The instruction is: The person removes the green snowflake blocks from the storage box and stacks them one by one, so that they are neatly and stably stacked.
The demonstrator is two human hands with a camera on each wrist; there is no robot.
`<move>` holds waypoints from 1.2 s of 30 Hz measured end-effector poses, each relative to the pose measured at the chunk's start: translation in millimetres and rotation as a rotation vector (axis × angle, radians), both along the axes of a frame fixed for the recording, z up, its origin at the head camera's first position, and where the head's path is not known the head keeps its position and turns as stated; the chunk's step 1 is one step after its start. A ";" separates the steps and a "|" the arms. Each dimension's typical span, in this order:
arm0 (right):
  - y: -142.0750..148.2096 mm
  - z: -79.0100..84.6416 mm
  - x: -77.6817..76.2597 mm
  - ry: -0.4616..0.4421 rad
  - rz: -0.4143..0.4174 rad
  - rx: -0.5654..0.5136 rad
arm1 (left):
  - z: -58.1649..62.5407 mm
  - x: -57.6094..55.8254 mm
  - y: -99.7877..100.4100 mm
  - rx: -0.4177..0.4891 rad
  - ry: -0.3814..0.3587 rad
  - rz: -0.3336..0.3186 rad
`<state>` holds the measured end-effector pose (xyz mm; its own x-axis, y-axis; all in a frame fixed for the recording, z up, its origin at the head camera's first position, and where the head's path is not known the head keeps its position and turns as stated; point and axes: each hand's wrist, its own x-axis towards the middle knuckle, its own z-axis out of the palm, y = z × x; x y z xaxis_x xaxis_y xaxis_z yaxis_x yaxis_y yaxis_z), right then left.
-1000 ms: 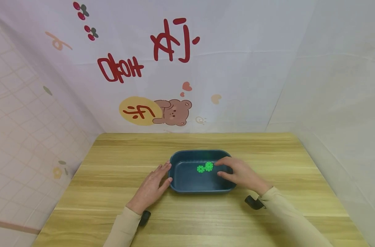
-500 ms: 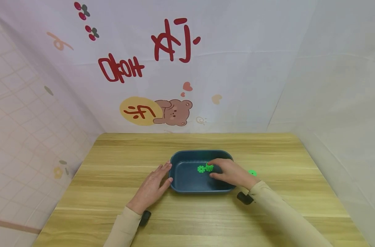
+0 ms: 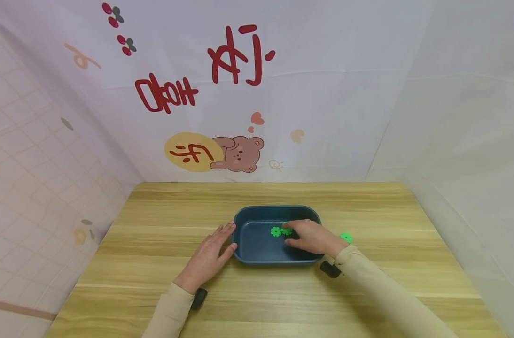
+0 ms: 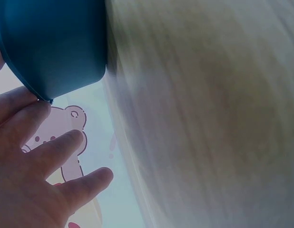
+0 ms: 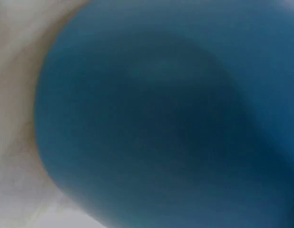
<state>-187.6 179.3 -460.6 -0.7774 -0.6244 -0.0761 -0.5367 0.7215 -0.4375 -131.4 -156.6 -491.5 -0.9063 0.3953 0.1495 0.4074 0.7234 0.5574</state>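
Observation:
A dark blue rounded tray [image 3: 257,246] sits on the wooden table. My left hand [image 3: 206,257] rests at the tray's left rim, fingers extended and thumb apart; the left wrist view shows fingertips right at the rim of the tray [image 4: 52,52]. Over the tray's right side reaches my right hand [image 3: 314,237]. Its index fingertip overlaps a cluster of green snowflake discs lying inside, and its thumb is spread away from them. One green snowflake disc [image 3: 276,231] shows fully left of that fingertip; others are partly covered. The right wrist view shows only the blurred blue tray wall [image 5: 137,118].
Another green snowflake disc [image 3: 346,237] lies on the table [image 3: 257,300], right of the tray and beside my right wrist. A white printed cloth [image 3: 324,94] stands behind the table and along both sides.
My right hand has moved left and further into the tray, onto the green discs. The disc beside the right wrist has come into sight. My left hand stays in place.

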 end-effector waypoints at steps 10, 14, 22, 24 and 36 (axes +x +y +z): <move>-6.0 -5.7 -0.8 -0.021 0.077 0.000 | -1.1 -0.3 -0.3 -0.002 0.001 0.001; -7.1 -7.0 -2.4 -0.031 0.109 -0.040 | -1.2 -0.7 -0.8 -0.004 0.004 -0.001; -7.6 -10.5 -11.9 0.025 0.048 -0.146 | -0.8 0.3 -0.4 0.001 0.019 0.000; -7.4 -10.8 -13.0 0.018 0.022 -0.137 | -0.5 0.3 -0.4 0.001 0.011 -0.002; -10.3 -15.7 -15.3 0.015 0.004 -0.037 | -0.2 -0.1 -0.7 -0.001 -0.001 0.000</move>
<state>-202.9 169.0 -476.2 -0.7757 -0.6297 -0.0415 -0.5463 0.7029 -0.4555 -131.4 -157.3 -491.7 -0.9063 0.3957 0.1482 0.4072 0.7239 0.5570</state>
